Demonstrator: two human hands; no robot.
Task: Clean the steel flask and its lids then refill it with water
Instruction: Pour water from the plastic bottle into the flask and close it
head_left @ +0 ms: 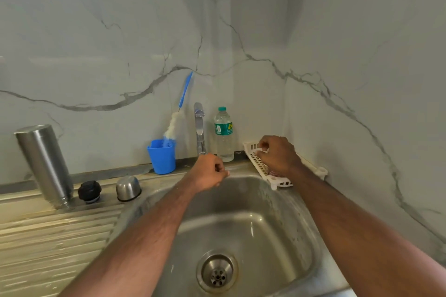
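over the sink (241, 224), both hands hang with fingers curled: the left hand (209, 171) holds nothing visible; the right hand (277, 154), above the white rack (313, 166), may pinch something small (cannot tell). the flask (44, 164) stands on the drainboard, left, beside the black lid (89, 191) and steel cap (128, 188).
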